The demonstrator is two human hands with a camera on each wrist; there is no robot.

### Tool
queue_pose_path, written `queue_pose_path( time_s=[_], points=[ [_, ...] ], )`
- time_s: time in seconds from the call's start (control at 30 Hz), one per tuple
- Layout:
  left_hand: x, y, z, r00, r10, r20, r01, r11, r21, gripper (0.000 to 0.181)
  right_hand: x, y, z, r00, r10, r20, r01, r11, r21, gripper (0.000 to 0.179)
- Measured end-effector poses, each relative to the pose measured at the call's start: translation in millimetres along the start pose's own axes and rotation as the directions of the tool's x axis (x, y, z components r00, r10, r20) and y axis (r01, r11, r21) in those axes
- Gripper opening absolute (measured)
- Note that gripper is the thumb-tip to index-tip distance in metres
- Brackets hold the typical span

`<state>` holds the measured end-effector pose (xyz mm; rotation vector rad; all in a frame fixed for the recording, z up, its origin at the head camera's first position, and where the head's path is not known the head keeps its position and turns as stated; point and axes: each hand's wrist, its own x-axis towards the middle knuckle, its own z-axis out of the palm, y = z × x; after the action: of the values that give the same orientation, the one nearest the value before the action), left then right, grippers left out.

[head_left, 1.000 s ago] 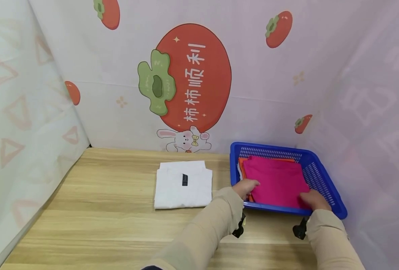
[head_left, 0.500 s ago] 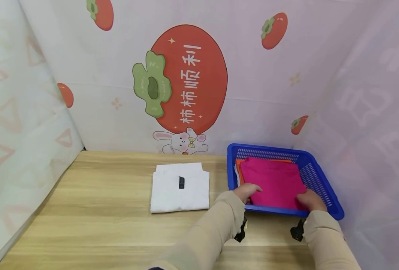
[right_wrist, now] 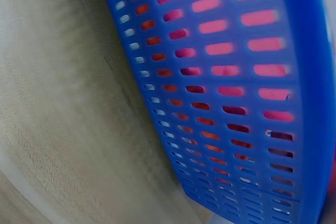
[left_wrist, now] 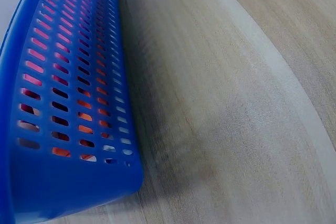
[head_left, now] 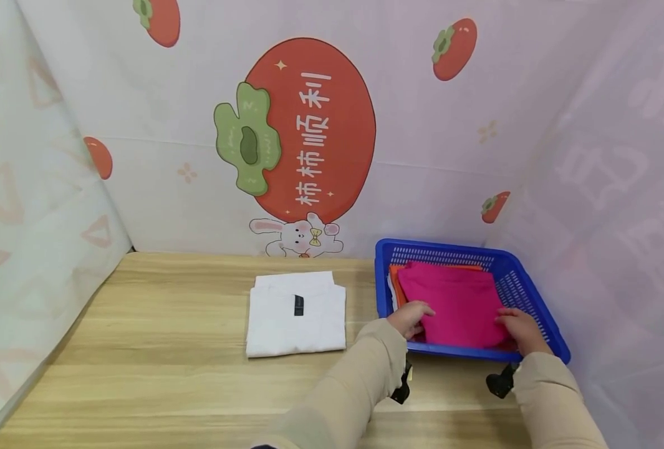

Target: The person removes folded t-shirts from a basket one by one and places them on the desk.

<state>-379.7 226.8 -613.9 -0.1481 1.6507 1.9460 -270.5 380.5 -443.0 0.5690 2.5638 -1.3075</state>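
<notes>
We see a blue basket (head_left: 461, 352) at the right of the bench (head_left: 158, 349), with a pink cloth (head_left: 455, 299) lying over an orange cloth (head_left: 398, 290) that peeks out at its left. The left hand (head_left: 412, 318) is at the pink cloth's near left side, the right hand (head_left: 525, 330) at its right edge. Left of the basket, we find a folded white shirt (head_left: 296, 330) showing its dark label (head_left: 298, 305)
</notes>
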Motion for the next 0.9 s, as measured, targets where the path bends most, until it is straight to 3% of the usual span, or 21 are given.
queue_pose_path(
  time_s=[0.07, 0.1, 0.17, 0.2, 0.3, 0.37, 0.53, 0.67, 0.73, 0.77, 0.9],
  points=[
    [-10.4, 10.5, 0.4, 0.999, -0.039, 0.007, 0.039, 0.999, 0.022, 0.037, -0.2, 0.1, -1.5, 1.0, -0.007, 0.018, 0.006, 0.999, 0.047, 0.051],
    [-33.7, 24.5, -0.1, 0.999, -0.041, 0.011, 0.04, 0.998, 0.056, 0.038, -0.4, 0.1, -2.0, 1.0, -0.015, 0.024, 0.014, 0.998, 0.058, 0.052],
    [-26.6, 17.9, 1.6, 1.0, -0.013, 0.01, 0.011, 0.99, 0.137, 0.041, 0.1, 0.9, -2.5, 0.999, -0.024, 0.03, 0.022, 0.997, 0.078, 0.052],
    [-14.5, 9.9, 0.8, 1.0, -0.02, 0.02, 0.017, 0.988, 0.151, 0.039, 0.8, 1.5, -2.6, 0.999, -0.025, 0.032, 0.021, 0.995, 0.095, 0.052],
    [-16.1, 7.1, 2.6, 0.999, 0.029, 0.024, -0.034, 0.968, 0.247, 0.043, 3.3, 3.8, -1.3, 0.999, -0.015, 0.042, 0.008, 0.988, 0.151, 0.053],
    [-29.9, 16.6, 1.6, 0.999, 0.039, 0.036, -0.046, 0.968, 0.245, 0.044, 5.7, 5.2, 0.7, 0.998, 0.0, 0.065, -0.014, 0.978, 0.207, 0.055],
    [-80.3, 46.2, -3.4, 0.997, 0.051, 0.057, -0.063, 0.974, 0.218, 0.047, 7.5, 4.6, 6.0, 0.996, 0.031, 0.087, -0.052, 0.966, 0.253, 0.063],
    [-113.0, 66.7, -4.0, 0.996, 0.081, 0.043, -0.089, 0.958, 0.274, 0.048, 6.2, 3.6, 7.2, 1.0, 0.023, 0.012, -0.024, 0.98, 0.198, 0.057],
    [-122.9, 73.5, -2.7, 0.994, 0.107, 0.029, -0.111, 0.95, 0.292, 0.047, 4.8, 3.3, 6.2, 1.0, 0.015, -0.023, -0.01, 0.982, 0.187, 0.054],
    [-134.3, 83.5, -1.5, 0.996, 0.094, 0.009, -0.092, 0.951, 0.297, 0.047, 4.0, 2.9, 5.5, 0.999, 0.009, -0.035, -0.002, 0.982, 0.186, 0.053],
    [-144.3, 92.1, -3.1, 0.99, 0.136, -0.034, -0.12, 0.948, 0.295, 0.043, 1.8, 0.3, 4.1, 0.999, -0.025, -0.03, 0.032, 0.967, 0.253, 0.053]
  ],
)
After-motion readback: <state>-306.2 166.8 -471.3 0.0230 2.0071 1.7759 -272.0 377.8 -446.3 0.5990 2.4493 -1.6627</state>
